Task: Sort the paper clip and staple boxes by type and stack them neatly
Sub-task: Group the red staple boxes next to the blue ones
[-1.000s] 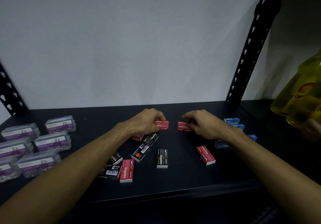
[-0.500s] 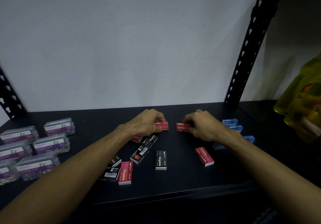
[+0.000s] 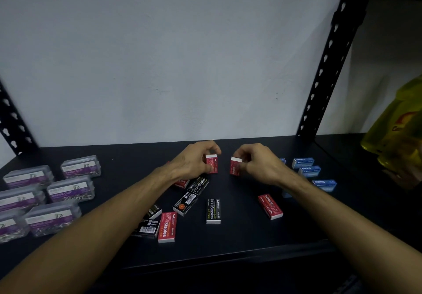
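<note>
My left hand [image 3: 193, 163] grips a red staple box [image 3: 212, 163] at the middle back of the dark shelf [image 3: 239, 243]. My right hand [image 3: 260, 166] grips a second red staple box [image 3: 235, 167] a short gap to its right. Both boxes stand turned lengthwise away from me. More red boxes lie loose: one front centre [image 3: 167, 226], one at right [image 3: 270, 206], one half hidden under my left wrist [image 3: 181, 183]. Several black staple boxes [image 3: 213, 210] lie scattered in the middle. Blue staple boxes [image 3: 309, 170] sit at right. Clear paper clip boxes [image 3: 70, 188] are grouped at left.
A black perforated rack post [image 3: 328, 58] rises at the back right and another [image 3: 13, 122] at the far left. A yellow plastic package [image 3: 402, 131] sits on the neighbouring shelf at right. A pale wall closes the back.
Both hands have turned their red boxes from lying crosswise to pointing lengthwise away from me, and lifted them slightly. The two boxes have kept a small gap between them.
</note>
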A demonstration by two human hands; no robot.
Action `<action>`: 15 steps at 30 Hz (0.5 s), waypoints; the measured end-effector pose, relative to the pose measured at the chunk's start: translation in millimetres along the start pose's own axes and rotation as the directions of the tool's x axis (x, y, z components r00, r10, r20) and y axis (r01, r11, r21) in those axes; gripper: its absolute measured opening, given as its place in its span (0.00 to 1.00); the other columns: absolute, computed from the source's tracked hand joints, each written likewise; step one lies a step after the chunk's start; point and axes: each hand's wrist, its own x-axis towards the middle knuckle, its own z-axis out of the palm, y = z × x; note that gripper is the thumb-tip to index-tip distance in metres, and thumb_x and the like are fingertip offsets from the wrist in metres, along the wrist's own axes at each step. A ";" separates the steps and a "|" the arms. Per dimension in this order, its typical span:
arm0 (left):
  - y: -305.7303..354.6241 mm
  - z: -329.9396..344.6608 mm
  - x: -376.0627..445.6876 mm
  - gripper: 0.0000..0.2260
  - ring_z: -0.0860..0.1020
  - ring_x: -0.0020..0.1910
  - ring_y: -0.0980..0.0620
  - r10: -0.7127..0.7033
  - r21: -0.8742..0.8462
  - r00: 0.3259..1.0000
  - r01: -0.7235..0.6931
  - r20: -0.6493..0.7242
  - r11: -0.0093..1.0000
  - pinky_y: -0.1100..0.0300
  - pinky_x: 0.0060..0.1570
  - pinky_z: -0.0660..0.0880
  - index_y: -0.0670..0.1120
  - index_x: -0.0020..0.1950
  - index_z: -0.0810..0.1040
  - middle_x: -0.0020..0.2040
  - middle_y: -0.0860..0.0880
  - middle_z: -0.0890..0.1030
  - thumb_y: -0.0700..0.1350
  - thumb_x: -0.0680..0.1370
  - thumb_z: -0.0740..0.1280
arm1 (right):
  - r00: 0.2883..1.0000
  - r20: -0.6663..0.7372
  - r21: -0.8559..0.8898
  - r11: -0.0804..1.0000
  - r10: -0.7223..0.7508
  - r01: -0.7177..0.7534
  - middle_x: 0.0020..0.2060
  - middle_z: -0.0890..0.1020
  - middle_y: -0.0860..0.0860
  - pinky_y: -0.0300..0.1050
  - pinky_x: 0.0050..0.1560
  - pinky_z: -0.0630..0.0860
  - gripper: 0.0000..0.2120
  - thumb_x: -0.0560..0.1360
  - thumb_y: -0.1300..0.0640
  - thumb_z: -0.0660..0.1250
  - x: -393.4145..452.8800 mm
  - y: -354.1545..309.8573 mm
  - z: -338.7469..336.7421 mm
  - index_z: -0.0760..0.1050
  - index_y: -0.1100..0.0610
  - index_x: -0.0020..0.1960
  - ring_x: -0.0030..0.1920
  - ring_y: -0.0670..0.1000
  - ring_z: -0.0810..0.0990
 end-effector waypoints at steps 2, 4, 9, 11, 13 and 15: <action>1.7 -0.4 0.1 0.15 0.79 0.39 0.55 -0.001 0.001 1.000 0.001 -0.014 1.000 0.59 0.41 0.77 0.52 0.54 0.78 0.43 0.54 0.80 0.38 0.72 0.75 | 1.000 0.002 0.012 1.000 0.026 -0.026 0.43 0.83 0.47 0.36 0.39 0.74 0.06 0.76 0.61 0.70 -1.0 -1.8 3.2 0.80 0.53 0.52 0.42 0.45 0.81; 2.2 -0.1 0.8 0.13 0.79 0.38 0.55 -0.009 -0.026 0.999 0.008 -0.040 1.000 0.58 0.41 0.77 0.51 0.49 0.78 0.42 0.54 0.81 0.39 0.70 0.76 | 1.000 -0.005 0.000 1.000 0.025 -0.025 0.42 0.83 0.48 0.37 0.39 0.75 0.06 0.76 0.61 0.70 -2.0 -3.4 4.0 0.80 0.53 0.52 0.42 0.44 0.81; -3.4 -3.8 1.1 0.12 0.77 0.39 0.54 -0.044 -0.007 0.996 0.044 -0.076 0.999 0.57 0.42 0.76 0.52 0.45 0.77 0.43 0.52 0.79 0.40 0.70 0.77 | 0.998 0.008 -0.219 0.974 -0.065 0.065 0.42 0.78 0.45 0.40 0.42 0.74 0.06 0.73 0.60 0.69 -0.7 -9.9 -2.8 0.80 0.53 0.49 0.43 0.47 0.78; -6.2 -4.6 -0.4 0.13 0.78 0.42 0.54 -0.052 0.007 0.998 0.053 -0.043 0.999 0.59 0.44 0.77 0.53 0.49 0.78 0.44 0.53 0.79 0.40 0.71 0.76 | 0.995 0.057 -0.295 0.951 -0.076 0.089 0.45 0.75 0.45 0.44 0.47 0.76 0.07 0.73 0.58 0.69 1.8 -10.5 -1.0 0.80 0.53 0.51 0.46 0.48 0.77; -6.8 -4.4 -1.7 0.13 0.78 0.43 0.59 -0.057 0.072 0.998 0.057 -0.001 0.996 0.66 0.42 0.73 0.52 0.54 0.80 0.45 0.56 0.79 0.41 0.72 0.75 | 0.993 0.088 -0.310 0.945 -0.081 0.104 0.47 0.73 0.46 0.45 0.49 0.76 0.08 0.74 0.57 0.70 4.1 -9.8 2.3 0.80 0.53 0.53 0.48 0.48 0.76; -6.2 -4.2 -2.9 0.12 0.77 0.41 0.62 -0.047 0.126 0.999 0.044 0.025 0.991 0.71 0.39 0.69 0.50 0.56 0.81 0.43 0.58 0.79 0.41 0.73 0.75 | 0.991 0.104 -0.310 0.944 -0.090 0.118 0.49 0.73 0.46 0.46 0.52 0.77 0.08 0.75 0.56 0.69 6.0 -9.9 5.5 0.80 0.52 0.54 0.49 0.48 0.76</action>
